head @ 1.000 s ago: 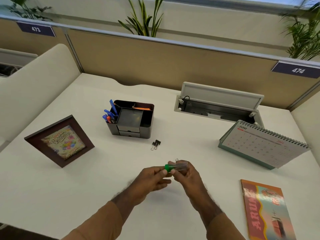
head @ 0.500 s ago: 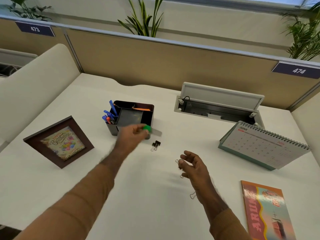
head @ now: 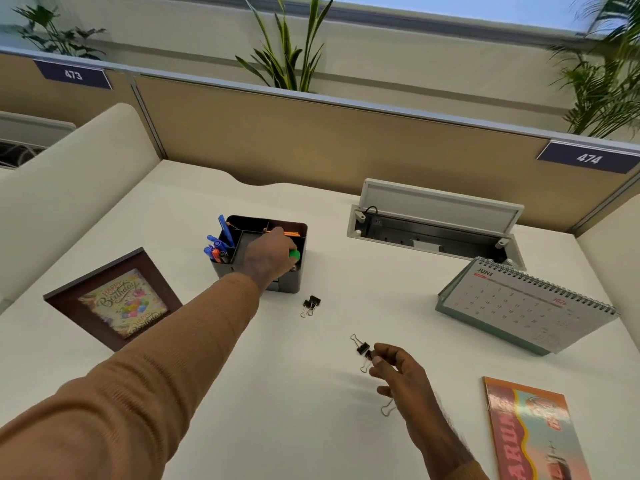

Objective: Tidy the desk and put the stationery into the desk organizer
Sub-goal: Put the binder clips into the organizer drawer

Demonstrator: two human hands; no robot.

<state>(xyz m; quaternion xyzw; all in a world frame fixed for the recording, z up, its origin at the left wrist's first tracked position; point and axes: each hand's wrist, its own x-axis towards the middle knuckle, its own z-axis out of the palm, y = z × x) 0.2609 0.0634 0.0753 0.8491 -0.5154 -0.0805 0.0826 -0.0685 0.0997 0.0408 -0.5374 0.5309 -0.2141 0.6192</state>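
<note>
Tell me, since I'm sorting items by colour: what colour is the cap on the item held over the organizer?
Green cap, seen in the head view.

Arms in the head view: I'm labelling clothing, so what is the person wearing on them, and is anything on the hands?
Both arms wear long tan-brown sleeves of a finely ribbed knit. The left sleeve runs to the wrist; of the right sleeve only the cuff edge shows at the bottom of the frame. The left hand and right hand are bare: no gloves, and no rings or watch that I can see.
</note>
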